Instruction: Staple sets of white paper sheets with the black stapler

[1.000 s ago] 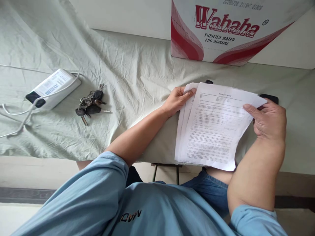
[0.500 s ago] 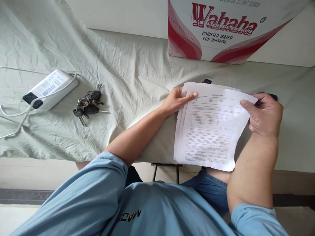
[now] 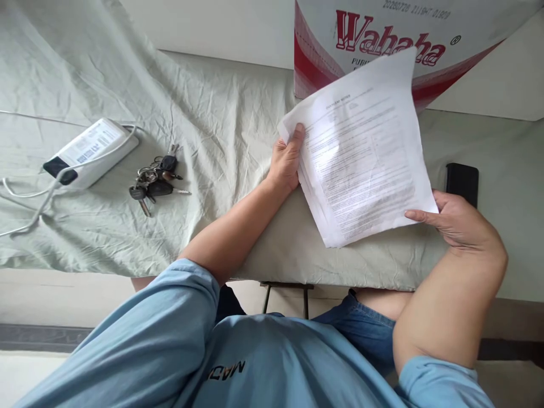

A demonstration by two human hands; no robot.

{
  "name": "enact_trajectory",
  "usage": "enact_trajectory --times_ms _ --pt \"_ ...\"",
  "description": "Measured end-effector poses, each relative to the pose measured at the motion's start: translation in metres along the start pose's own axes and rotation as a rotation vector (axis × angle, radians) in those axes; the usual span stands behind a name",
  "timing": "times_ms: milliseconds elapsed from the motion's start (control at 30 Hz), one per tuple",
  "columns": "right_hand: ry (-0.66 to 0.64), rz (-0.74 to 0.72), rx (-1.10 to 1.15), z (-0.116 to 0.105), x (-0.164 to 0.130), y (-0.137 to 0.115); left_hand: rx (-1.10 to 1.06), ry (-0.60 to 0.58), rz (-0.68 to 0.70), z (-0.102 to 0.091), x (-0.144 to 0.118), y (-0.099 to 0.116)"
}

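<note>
holding a stack of printed papers (image 3: 361, 153) tilted up off the table (image 3: 238, 136), your left hand (image 3: 285, 161) has its grip closed on the stack's left edge, thumb on the front sheet and fingers behind. your right hand (image 3: 457, 224) sits at the lower right corner of the stack, palm half open, fingertips just touching the corner of the top sheet; whether it pinches the sheet or only rests against it cannot be told. the stack hangs above the table's near right part, its top edge covering part of the lettering on the red-and-white cardboard box (image 3: 446, 39) that stands at the back. the sheets fan slightly at the lower left, several edges showing. a black phone (image 3: 462, 181) lies flat on the table just beyond your right hand, apart from the papers. well off to the left lie a bunch of keys (image 3: 155, 180) and, further left, a white power bank (image 3: 87, 152) with a white cable (image 3: 25, 195) looping from it. a wrinkled pale green cloth covers the table. your blue sleeves and denim show at the bottom.
</note>
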State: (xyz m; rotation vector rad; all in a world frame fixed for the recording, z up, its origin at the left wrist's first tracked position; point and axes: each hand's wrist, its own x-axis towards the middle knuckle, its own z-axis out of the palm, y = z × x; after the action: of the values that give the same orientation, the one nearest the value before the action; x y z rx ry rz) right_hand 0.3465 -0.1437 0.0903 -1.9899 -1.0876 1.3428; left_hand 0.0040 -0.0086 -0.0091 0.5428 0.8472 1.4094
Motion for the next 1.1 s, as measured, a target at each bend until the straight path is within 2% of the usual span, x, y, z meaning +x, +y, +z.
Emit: enact_trajectory --times_ms 67,133,200,233,300,367,433,600,800,867,933,1000,1100 --pt "0.077 -0.043 0.052 0.002 0.003 0.001 -0.04 0.031 -0.006 0.001 0.002 0.003" --pt "0.28 -0.194 0.177 0.006 0.011 -0.001 -0.046 0.02 -0.012 -0.001 0.002 0.005" --pt "0.53 -0.498 0.344 0.008 0.021 -0.005 -0.006 -0.047 -0.006 -0.005 0.001 0.008" --pt "0.616 -0.672 0.413 0.007 0.026 -0.008 0.03 -0.097 0.003 -0.007 0.001 0.01" --pt "0.673 -0.956 0.489 0.003 0.035 -0.013 0.12 -0.207 0.032 -0.013 0.001 0.015" --pt "0.655 -1.096 0.496 0.0 0.039 -0.015 0.198 -0.279 0.078 -0.019 0.003 0.021" --pt "0.622 -1.096 0.479 0.001 0.037 -0.013 0.265 -0.313 0.127 -0.024 0.007 0.028" --pt "0.594 -0.891 0.418 0.016 0.025 -0.003 0.422 -0.336 0.216 -0.035 0.019 0.041" --pt "0.767 -1.006 0.389 0.025 0.029 -0.012 0.475 -0.35 0.13 -0.04 0.016 0.037" --pt "0.775 -1.017 0.374 0.027 0.028 -0.016 0.449 -0.358 0.149 -0.039 0.017 0.037" --pt "0.69 -0.998 0.36 0.028 0.024 -0.017 0.406 -0.355 0.212 -0.039 0.02 0.039" --pt "0.547 -0.949 0.341 0.028 0.019 -0.014 0.383 -0.345 0.26 -0.038 0.023 0.042" --pt "0.382 -0.812 0.256 0.028 0.015 -0.005 0.384 -0.308 0.245 -0.037 0.024 0.044"
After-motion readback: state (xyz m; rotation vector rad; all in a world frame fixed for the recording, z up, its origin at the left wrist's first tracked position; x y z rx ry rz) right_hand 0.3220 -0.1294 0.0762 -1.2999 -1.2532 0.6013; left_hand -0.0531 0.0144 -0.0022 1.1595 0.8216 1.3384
